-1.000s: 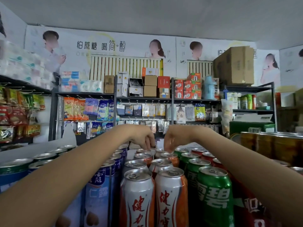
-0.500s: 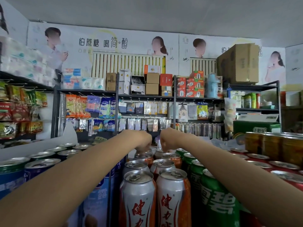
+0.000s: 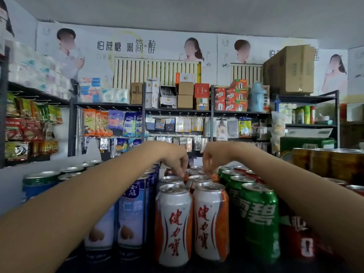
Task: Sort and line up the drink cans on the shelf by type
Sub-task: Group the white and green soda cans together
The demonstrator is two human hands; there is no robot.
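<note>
- Standing upright in rows running front to back, drink cans fill the dark shelf (image 3: 236,267), grouped by colour.
- Centre rows: white-and-orange cans (image 3: 174,223) with red script, two abreast at the front, more behind; smooth metal cylinders, silver tops with pull tabs.
- Left of them: blue-and-white cans (image 3: 131,213), taller and slimmer; further left, blue cans with green rims (image 3: 39,184).
- Right of centre: green cans (image 3: 260,219) in a row; beyond them red cans (image 3: 299,239), partly hidden by the right forearm.
- Left hand (image 3: 175,158): reached over the rows to the rear white-and-orange cans, fingers curled downward, fingertips at a can top. Whether it pinches the can, cannot tell.
- Right hand (image 3: 213,157): mirrored pose just beside the left, fingers curled down onto the neighbouring rear can top. Grip not resolvable either.
- Hands near each other, not touching; front cans well apart from both.
- Far right: gold-brown cans (image 3: 323,162) on a higher level.
- Background: metal racks (image 3: 177,111) with cardboard boxes, hanging packets, tissue packs.
</note>
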